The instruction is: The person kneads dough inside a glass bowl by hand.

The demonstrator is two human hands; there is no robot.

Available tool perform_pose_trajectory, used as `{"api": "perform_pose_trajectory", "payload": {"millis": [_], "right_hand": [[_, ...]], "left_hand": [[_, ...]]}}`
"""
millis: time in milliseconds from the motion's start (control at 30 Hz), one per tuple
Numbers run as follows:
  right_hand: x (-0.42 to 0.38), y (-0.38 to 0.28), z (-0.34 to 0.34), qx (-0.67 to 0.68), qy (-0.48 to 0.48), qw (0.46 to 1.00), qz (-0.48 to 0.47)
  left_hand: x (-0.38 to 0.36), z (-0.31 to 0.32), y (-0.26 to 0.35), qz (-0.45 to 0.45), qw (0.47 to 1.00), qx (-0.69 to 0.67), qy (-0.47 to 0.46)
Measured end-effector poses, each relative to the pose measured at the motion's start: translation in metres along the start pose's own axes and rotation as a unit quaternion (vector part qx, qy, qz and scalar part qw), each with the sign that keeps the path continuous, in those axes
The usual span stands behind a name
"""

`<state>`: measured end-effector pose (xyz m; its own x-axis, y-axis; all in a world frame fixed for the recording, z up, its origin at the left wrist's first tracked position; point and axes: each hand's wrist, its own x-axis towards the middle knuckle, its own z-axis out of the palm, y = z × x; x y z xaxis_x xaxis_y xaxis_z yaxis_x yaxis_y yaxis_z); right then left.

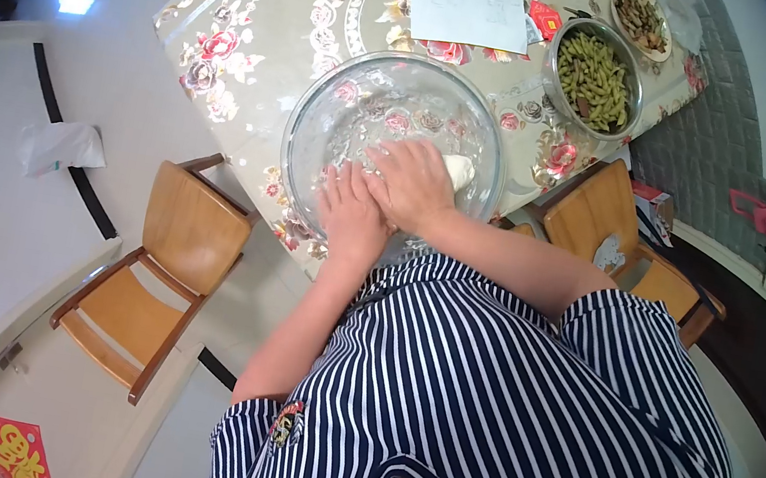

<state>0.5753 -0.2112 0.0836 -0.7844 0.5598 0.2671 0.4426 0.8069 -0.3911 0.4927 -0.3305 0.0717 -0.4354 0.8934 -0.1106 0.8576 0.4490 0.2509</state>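
A large clear glass bowl (295, 138) stands at the near edge of the table. Inside it, a piece of white dough (458, 171) shows just right of my right hand. My right hand (410, 181) lies palm down in the bowl, its fingers stretched toward the left and beside the dough. Next to it, my left hand (350, 213) is also palm down, fingers extended, its thumb side touching my right hand. What lies under both palms is hidden. White bits stick to the glass around the hands.
The flowered tablecloth (275, 39) bears a sheet of paper (468, 0), a red packet (545, 20), a metal bowl of green pods (592, 80) and a plate of brown food (641, 19). Wooden chairs stand left (192, 227) and right (596, 209) of the near edge.
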Motion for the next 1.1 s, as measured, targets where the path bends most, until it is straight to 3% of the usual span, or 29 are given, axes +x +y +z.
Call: {"api": "perform_pose_trajectory", "payload": {"millis": [67,100,167,233,300,467,567,600,633,700,767,800,867,933,1000,1033,1100], "right_hand": [[-0.01,-0.002,0.008,0.064,-0.074,0.991,0.097],[-0.01,-0.001,0.013,0.054,-0.016,0.995,0.079],[-0.008,0.005,0.024,0.066,-0.004,0.995,0.07],[0.004,0.017,0.035,0.072,0.013,0.995,0.062],[0.013,0.027,0.043,0.069,0.053,0.996,-0.007],[0.036,0.049,0.061,0.079,0.015,0.996,-0.038],[0.054,0.055,0.073,0.05,-0.112,0.992,-0.019],[0.065,0.053,0.074,0.053,-0.104,0.993,-0.023],[0.08,0.049,0.069,0.037,-0.203,0.978,0.039],[0.098,0.043,0.062,0.026,-0.338,0.932,0.128],[0.097,0.041,0.062,0.031,-0.333,0.934,0.13],[0.1,0.043,0.061,0.034,-0.337,0.931,0.138],[0.102,0.054,0.05,0.093,-0.368,0.913,0.147],[0.097,0.059,0.042,0.147,-0.401,0.89,0.157],[0.081,0.045,0.038,0.12,-0.164,0.93,0.307],[0.073,0.032,0.009,0.025,-0.161,0.964,0.211],[0.035,0.026,0.013,0.04,-0.123,0.976,0.178]], "left_hand": [[0.004,0.027,-0.01,0.026,0.998,-0.046,-0.029],[0.009,0.028,-0.01,0.046,0.995,-0.061,-0.064],[0.014,0.03,-0.008,0.066,0.988,-0.078,-0.111],[0.028,0.029,-0.005,-0.039,0.987,-0.071,-0.136],[0.039,0.026,-0.005,-0.042,0.988,-0.072,-0.133],[0.064,0.036,-0.022,-0.048,0.983,-0.104,-0.144],[0.083,0.017,-0.024,-0.044,0.981,-0.134,-0.132],[0.098,-0.002,-0.019,-0.093,0.959,-0.143,-0.227],[0.108,-0.012,-0.017,-0.143,0.925,-0.151,-0.317],[0.119,0.007,-0.039,-0.104,0.92,-0.179,-0.332],[0.125,0.002,-0.043,-0.068,0.903,-0.208,-0.369],[0.121,0.0,-0.04,-0.063,0.909,-0.204,-0.357],[0.094,0.011,-0.031,-0.03,0.97,-0.15,-0.191],[0.069,0.009,-0.012,-0.014,0.978,-0.119,-0.172],[0.033,-0.001,0.003,0.035,0.992,-0.062,-0.101],[0.018,-0.002,0.005,0.024,0.985,-0.115,-0.124],[0.003,-0.009,0.012,0.005,0.991,-0.11,-0.075]]}}
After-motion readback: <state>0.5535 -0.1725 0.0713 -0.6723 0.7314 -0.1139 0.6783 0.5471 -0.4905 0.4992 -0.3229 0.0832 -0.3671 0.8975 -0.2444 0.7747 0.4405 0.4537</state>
